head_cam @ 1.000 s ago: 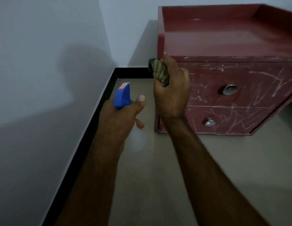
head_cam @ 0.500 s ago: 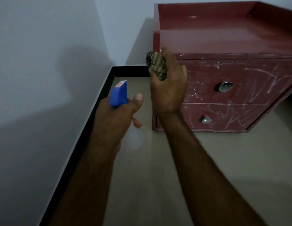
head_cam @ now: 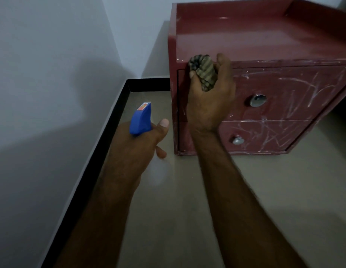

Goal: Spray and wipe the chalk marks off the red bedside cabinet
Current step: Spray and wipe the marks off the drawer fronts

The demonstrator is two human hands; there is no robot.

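A bunched olive-striped cloth point(head_cam: 204, 73) is gripped in the closed right hand point(head_cam: 210, 99) and pressed against the upper left corner of the top drawer front of the red wooden bedside cabinet point(head_cam: 265, 45), which is set on the beige floor point(head_cam: 187, 209) in the corner of the room. White chalk scribbles point(head_cam: 307, 93) are seen across both drawer fronts to the right of the hand, around the two round metal knobs point(head_cam: 257, 100). A blue-headed spray bottle point(head_cam: 140, 120) is clasped in the closed left hand point(head_cam: 141, 147), held just left of the cabinet and apart from it.
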